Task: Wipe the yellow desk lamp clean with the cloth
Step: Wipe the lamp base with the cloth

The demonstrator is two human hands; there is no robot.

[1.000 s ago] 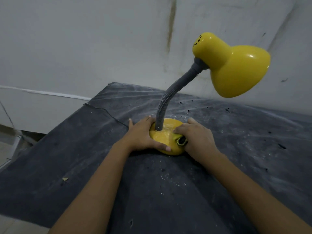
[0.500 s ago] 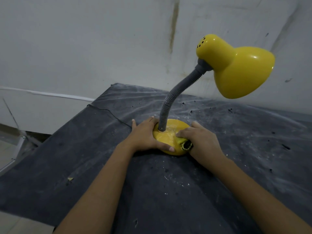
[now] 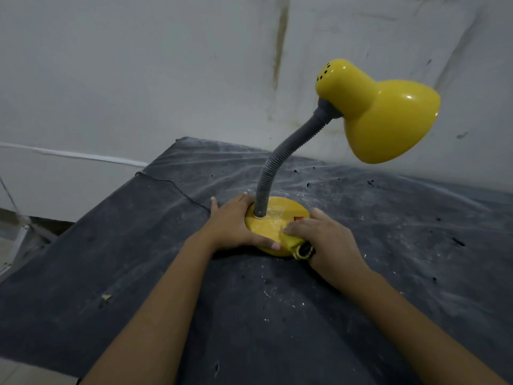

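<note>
Right hand (image 3: 324, 238) farther back (switch (image 3: 298, 218) visible)

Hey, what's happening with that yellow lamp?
A person is cleaning a glossy yellow desk lamp with a grey bendy neck, which stands on a dusty dark sheet. The left hand grips the left side of its round base to steady it. The right hand presses a bunched yellow and black cloth against the base's near edge, beside a small red switch. Pale smears show on the base top, so wiping isn't finished.
</note>
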